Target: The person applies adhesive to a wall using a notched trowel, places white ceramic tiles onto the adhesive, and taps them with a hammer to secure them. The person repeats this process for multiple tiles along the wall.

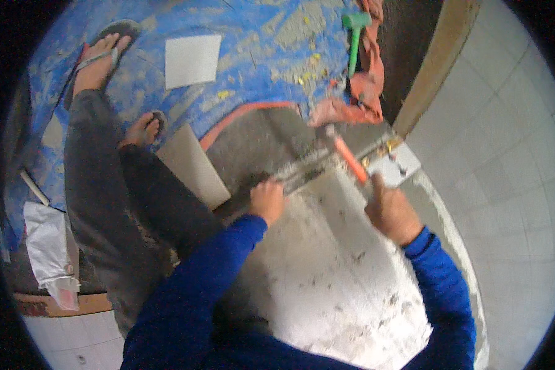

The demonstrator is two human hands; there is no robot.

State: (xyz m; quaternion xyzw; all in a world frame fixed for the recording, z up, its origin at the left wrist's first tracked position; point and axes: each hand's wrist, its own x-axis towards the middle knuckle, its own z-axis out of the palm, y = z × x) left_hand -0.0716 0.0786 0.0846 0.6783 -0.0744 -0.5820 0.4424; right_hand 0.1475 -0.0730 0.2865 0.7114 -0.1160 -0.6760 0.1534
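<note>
My left hand (267, 202) is closed on the near end of a long, mortar-smeared straight bar (311, 165), which runs away to the right along the edge of a pale, mortar-stained slab (345, 277). In my right hand (393, 213) is an orange-handled tool (350, 159), gripped with its small greyish end pointing up and left over the bar. Motion blur hides the exact shape of that end. Just beyond my right hand lies a small white tile piece (398, 165) with yellowish and dark bits on it.
Legs in dark trousers (95, 172) with sandalled feet extend at left. A beige tile (194, 165) leans beside a grey cement patch (250, 139). On the blue sheet (253, 55) lie a white tile (192, 60) and a green mallet (354, 37). A tiled wall (512, 154) borders the right.
</note>
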